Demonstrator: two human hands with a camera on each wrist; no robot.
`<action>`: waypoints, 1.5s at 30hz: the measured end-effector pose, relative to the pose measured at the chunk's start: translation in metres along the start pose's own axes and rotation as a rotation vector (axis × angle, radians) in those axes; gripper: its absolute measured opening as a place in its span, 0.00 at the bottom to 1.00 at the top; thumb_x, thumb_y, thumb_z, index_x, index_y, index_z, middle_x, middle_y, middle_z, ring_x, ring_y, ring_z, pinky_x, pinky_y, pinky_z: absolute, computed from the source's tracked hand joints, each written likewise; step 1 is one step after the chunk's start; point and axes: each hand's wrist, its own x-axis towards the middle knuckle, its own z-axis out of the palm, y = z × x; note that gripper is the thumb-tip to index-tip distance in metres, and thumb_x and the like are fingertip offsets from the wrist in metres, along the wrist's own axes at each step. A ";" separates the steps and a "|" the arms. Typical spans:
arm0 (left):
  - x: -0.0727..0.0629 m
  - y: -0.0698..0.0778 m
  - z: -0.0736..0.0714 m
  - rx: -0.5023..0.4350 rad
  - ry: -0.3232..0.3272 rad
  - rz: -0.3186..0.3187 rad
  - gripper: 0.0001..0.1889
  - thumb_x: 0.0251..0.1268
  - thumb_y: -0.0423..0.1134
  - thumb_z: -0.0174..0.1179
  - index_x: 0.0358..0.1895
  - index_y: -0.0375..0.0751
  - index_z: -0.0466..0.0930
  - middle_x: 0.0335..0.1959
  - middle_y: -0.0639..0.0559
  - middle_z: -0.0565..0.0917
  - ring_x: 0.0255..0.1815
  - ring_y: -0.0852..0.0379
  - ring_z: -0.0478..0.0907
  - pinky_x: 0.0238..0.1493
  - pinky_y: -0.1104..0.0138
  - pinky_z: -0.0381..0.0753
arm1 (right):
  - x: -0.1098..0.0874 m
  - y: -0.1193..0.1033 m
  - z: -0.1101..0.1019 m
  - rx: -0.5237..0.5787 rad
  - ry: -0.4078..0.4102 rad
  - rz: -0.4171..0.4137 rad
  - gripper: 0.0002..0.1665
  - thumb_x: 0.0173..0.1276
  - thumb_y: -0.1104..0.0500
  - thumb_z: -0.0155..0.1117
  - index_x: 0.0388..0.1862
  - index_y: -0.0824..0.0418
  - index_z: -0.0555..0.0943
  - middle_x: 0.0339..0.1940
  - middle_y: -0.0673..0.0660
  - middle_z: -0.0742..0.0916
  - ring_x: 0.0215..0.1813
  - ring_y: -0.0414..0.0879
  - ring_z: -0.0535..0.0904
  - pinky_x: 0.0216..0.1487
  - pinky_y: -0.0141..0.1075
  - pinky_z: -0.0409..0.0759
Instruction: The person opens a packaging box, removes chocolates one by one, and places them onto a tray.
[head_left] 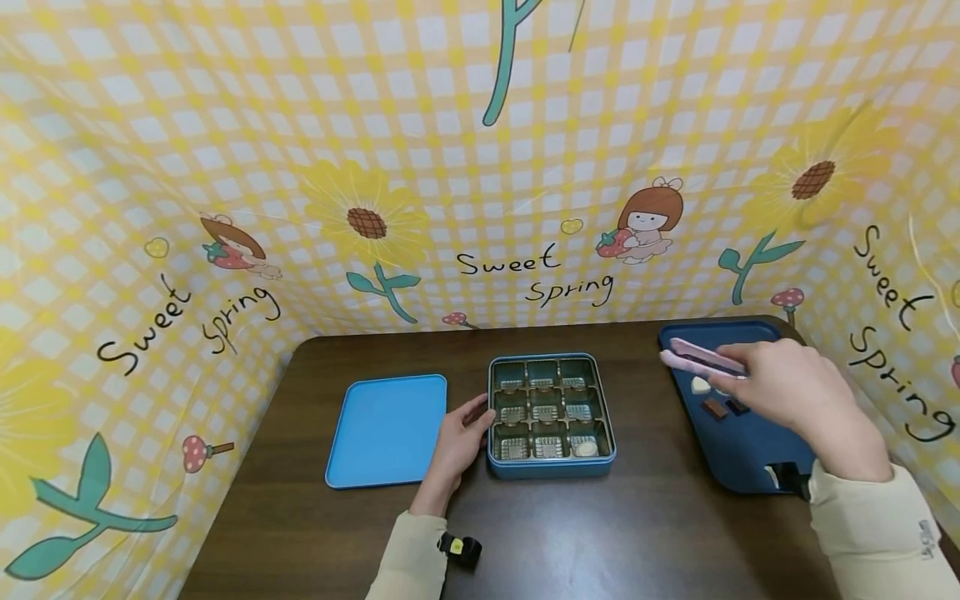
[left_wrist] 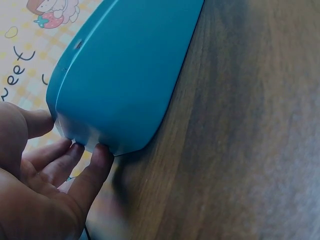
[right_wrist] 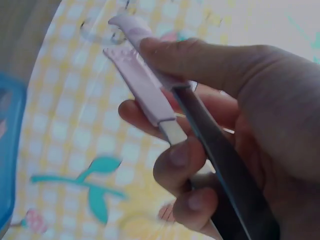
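My right hand (head_left: 787, 387) grips a pair of metal tongs (right_wrist: 207, 130) with pink tips, the two arms slightly apart and nothing between the tips. It is over the dark blue tray (head_left: 738, 462), where a white piece (head_left: 701, 385), a brown block (head_left: 714, 408) and a dark block (head_left: 738, 407) lie; the hand partly hides them. My left hand (head_left: 455, 446) touches the left side of a blue square tin (head_left: 551, 469), fingertips and thumb against its corner in the left wrist view. Inside the tin is a divided insert; a white piece (head_left: 585, 448) sits in its front right compartment.
Left of the tin, a light blue lid (head_left: 386, 433) lies flat on the dark wooden table (head_left: 540, 533). A yellow checked cloth (head_left: 450, 167) with printed flowers hangs around the back and sides, close behind the tray and the tin.
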 end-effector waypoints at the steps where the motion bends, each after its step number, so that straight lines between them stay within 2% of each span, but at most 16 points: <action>1: 0.000 0.000 0.000 0.000 -0.001 0.001 0.24 0.76 0.41 0.59 0.71 0.40 0.73 0.65 0.39 0.78 0.48 0.54 0.84 0.40 0.65 0.84 | 0.000 -0.008 0.000 0.008 0.004 -0.023 0.37 0.68 0.36 0.66 0.67 0.58 0.80 0.33 0.59 0.88 0.26 0.49 0.75 0.22 0.42 0.67; 3: -0.002 0.003 -0.001 0.002 -0.006 0.005 0.24 0.77 0.40 0.58 0.72 0.38 0.72 0.65 0.37 0.78 0.49 0.53 0.83 0.40 0.65 0.84 | 0.000 -0.024 0.000 0.019 0.017 -0.066 0.35 0.68 0.38 0.67 0.66 0.57 0.81 0.26 0.50 0.85 0.23 0.46 0.72 0.21 0.40 0.64; 6: -0.007 0.013 -0.001 0.006 -0.016 0.007 0.24 0.77 0.37 0.57 0.72 0.35 0.71 0.66 0.35 0.77 0.51 0.50 0.83 0.41 0.63 0.84 | 0.001 -0.044 0.004 0.029 0.031 -0.134 0.30 0.67 0.42 0.70 0.63 0.56 0.83 0.21 0.46 0.82 0.20 0.44 0.70 0.20 0.38 0.63; 11: -0.020 0.033 -0.003 0.010 -0.037 0.007 0.24 0.77 0.35 0.56 0.71 0.31 0.70 0.65 0.32 0.77 0.52 0.46 0.83 0.44 0.60 0.85 | 0.007 -0.068 0.018 0.043 0.017 -0.259 0.24 0.63 0.47 0.75 0.56 0.55 0.88 0.24 0.45 0.85 0.21 0.40 0.70 0.20 0.36 0.65; 16: -0.024 0.037 -0.003 0.004 -0.036 0.013 0.24 0.77 0.35 0.56 0.71 0.30 0.70 0.65 0.32 0.77 0.51 0.47 0.83 0.43 0.62 0.85 | 0.015 -0.082 0.034 0.056 -0.034 -0.358 0.19 0.60 0.50 0.78 0.49 0.55 0.89 0.26 0.44 0.87 0.22 0.37 0.73 0.22 0.34 0.71; 20: -0.022 0.036 -0.003 0.006 -0.032 0.019 0.23 0.77 0.35 0.56 0.71 0.31 0.71 0.64 0.32 0.77 0.51 0.48 0.83 0.42 0.63 0.84 | 0.019 -0.090 0.045 0.070 -0.089 -0.380 0.17 0.60 0.51 0.78 0.47 0.55 0.90 0.28 0.45 0.88 0.23 0.36 0.75 0.23 0.35 0.74; 25: -0.022 0.036 -0.003 0.011 -0.035 0.017 0.24 0.77 0.35 0.56 0.71 0.30 0.70 0.64 0.32 0.77 0.52 0.47 0.83 0.43 0.62 0.85 | 0.021 -0.096 0.053 0.028 -0.123 -0.383 0.15 0.59 0.51 0.78 0.44 0.54 0.91 0.31 0.47 0.89 0.25 0.37 0.79 0.25 0.37 0.78; 30: -0.023 0.037 -0.003 0.015 -0.029 0.013 0.24 0.77 0.35 0.56 0.71 0.31 0.70 0.65 0.32 0.77 0.51 0.48 0.82 0.42 0.62 0.84 | 0.021 -0.101 0.054 -0.022 -0.161 -0.382 0.13 0.57 0.52 0.79 0.41 0.54 0.91 0.30 0.48 0.88 0.25 0.38 0.77 0.26 0.37 0.78; 33: -0.023 0.038 -0.003 0.014 -0.028 0.014 0.23 0.77 0.35 0.56 0.71 0.31 0.71 0.64 0.32 0.77 0.51 0.49 0.82 0.42 0.63 0.84 | 0.021 -0.104 0.056 -0.066 -0.150 -0.398 0.12 0.56 0.53 0.80 0.39 0.55 0.91 0.28 0.47 0.87 0.24 0.38 0.76 0.25 0.36 0.77; 37: -0.010 0.016 -0.002 0.009 -0.018 0.018 0.24 0.77 0.39 0.57 0.71 0.34 0.71 0.65 0.35 0.78 0.50 0.51 0.83 0.41 0.64 0.84 | 0.021 -0.110 0.059 -0.161 -0.123 -0.384 0.11 0.56 0.50 0.80 0.34 0.54 0.90 0.23 0.47 0.84 0.23 0.40 0.75 0.24 0.37 0.76; 40: -0.005 0.008 -0.001 0.009 -0.015 0.018 0.24 0.77 0.40 0.57 0.71 0.34 0.71 0.65 0.34 0.78 0.50 0.50 0.83 0.41 0.63 0.85 | 0.020 -0.115 0.062 -0.241 -0.117 -0.370 0.11 0.57 0.49 0.79 0.27 0.52 0.87 0.21 0.47 0.80 0.21 0.41 0.73 0.23 0.37 0.75; 43: -0.012 0.020 -0.001 0.015 -0.024 0.009 0.24 0.78 0.36 0.56 0.71 0.30 0.70 0.64 0.32 0.77 0.50 0.46 0.83 0.41 0.62 0.85 | 0.019 -0.120 0.065 -0.310 -0.101 -0.390 0.14 0.56 0.50 0.80 0.21 0.51 0.82 0.19 0.47 0.78 0.20 0.40 0.71 0.22 0.37 0.73; 45: -0.013 0.023 -0.001 0.010 -0.025 -0.003 0.23 0.77 0.35 0.56 0.71 0.31 0.70 0.65 0.32 0.77 0.51 0.44 0.83 0.42 0.61 0.85 | 0.019 -0.123 0.066 -0.352 -0.084 -0.415 0.16 0.56 0.51 0.79 0.19 0.51 0.80 0.17 0.47 0.77 0.19 0.41 0.70 0.21 0.38 0.73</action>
